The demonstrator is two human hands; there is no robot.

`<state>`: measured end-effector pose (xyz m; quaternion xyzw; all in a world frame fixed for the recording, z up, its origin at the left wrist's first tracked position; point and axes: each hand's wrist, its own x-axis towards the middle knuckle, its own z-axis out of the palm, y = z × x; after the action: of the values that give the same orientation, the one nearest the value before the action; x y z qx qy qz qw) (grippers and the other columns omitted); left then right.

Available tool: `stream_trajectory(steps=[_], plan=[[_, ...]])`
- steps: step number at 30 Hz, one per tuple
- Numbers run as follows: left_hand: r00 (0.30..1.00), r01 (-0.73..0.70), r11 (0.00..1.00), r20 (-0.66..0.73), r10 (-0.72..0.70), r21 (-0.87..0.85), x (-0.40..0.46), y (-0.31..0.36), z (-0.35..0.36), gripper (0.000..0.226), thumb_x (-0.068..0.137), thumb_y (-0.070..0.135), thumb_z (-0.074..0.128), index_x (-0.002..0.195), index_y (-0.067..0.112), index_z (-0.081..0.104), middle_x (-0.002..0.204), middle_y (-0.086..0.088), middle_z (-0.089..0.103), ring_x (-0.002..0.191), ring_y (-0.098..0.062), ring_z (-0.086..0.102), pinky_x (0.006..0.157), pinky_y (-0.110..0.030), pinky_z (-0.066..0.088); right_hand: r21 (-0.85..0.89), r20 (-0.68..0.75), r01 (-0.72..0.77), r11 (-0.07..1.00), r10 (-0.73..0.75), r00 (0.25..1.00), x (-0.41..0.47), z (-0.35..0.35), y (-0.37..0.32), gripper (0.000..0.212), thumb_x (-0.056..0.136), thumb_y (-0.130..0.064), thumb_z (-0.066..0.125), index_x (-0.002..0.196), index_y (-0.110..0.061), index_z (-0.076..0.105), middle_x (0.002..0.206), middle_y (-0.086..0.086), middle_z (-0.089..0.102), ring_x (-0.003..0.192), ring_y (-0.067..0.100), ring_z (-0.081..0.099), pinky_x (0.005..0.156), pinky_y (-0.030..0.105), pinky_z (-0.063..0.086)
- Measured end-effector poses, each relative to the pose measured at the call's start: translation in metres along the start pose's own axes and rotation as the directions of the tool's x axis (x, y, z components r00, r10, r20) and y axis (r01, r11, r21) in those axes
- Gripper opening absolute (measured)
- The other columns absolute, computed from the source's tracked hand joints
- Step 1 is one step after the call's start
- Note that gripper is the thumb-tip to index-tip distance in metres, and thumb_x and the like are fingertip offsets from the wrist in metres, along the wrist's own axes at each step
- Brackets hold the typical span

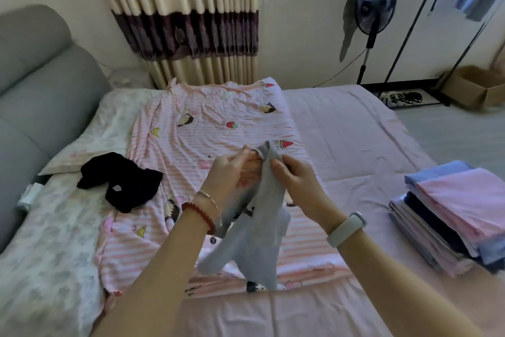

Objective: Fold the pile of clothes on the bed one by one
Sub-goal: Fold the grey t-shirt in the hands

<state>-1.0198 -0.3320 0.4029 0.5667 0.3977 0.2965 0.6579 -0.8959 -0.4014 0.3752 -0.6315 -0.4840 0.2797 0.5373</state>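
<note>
Over the middle of the bed I hold up a small grey garment [254, 230], which looks like a pair of socks. My left hand [232, 170] pinches its top edge from the left. My right hand [295, 178] grips the same top part from the right. The rest of the grey cloth hangs down between my forearms, above a pink striped sheet with cartoon prints [218, 123]. A crumpled black garment [123, 181] lies on the bed to the left. A stack of folded clothes [451, 213] in pink, blue and navy sits at the right.
The grey padded headboard [35, 90] runs along the left. A standing fan [374, 14] and a cardboard box [475, 85] stand on the floor beyond the bed at the right. Curtains [185, 22] hang at the far side.
</note>
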Motion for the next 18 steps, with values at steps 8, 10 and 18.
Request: stream_trajectory(steps=[8, 10, 18], plan=[[0.987, -0.091, 0.946, 0.151, 0.045, 0.31, 0.016, -0.057, -0.031, 0.069, 0.084, 0.018, 0.066, 0.14, 0.027, 0.028, 0.144, 0.007, 0.03, 0.131, -0.014, 0.03, 0.104, -0.034, 0.036, 0.123, 0.13, -0.005, 0.992, -0.011, 0.991, 0.024, -0.024, -0.021, 0.074, 0.077, -0.052, 0.062, 0.09, 0.019, 0.046, 0.08, 0.012, 0.047, 0.077, 0.024, 0.041, 0.069, 0.038, 0.031], [0.974, -0.055, 0.939, 0.227, -0.025, 0.339, 0.02, -0.068, -0.029, 0.09, 0.081, 0.022, 0.07, 0.148, 0.026, 0.01, 0.153, 0.006, 0.014, 0.14, -0.014, 0.015, 0.11, -0.034, 0.026, 0.225, 0.108, -0.049, 0.973, 0.025, 0.994, 0.024, -0.032, -0.029, 0.094, 0.059, -0.065, 0.073, 0.094, 0.018, 0.047, 0.086, 0.012, 0.049, 0.082, 0.025, 0.045, 0.07, 0.038, 0.037], [0.939, -0.182, 0.909, 0.342, 0.047, 0.375, 0.037, -0.08, -0.022, 0.026, 0.086, 0.02, 0.063, 0.092, -0.004, 0.058, 0.07, 0.002, 0.049, 0.057, 0.001, 0.046, 0.053, -0.012, 0.032, 0.37, -0.054, -0.045, 0.928, 0.07, 0.996, 0.018, -0.061, -0.042, 0.019, 0.094, -0.013, 0.044, 0.088, -0.009, 0.062, 0.073, -0.003, 0.067, 0.071, 0.008, 0.062, 0.065, 0.02, 0.052]])
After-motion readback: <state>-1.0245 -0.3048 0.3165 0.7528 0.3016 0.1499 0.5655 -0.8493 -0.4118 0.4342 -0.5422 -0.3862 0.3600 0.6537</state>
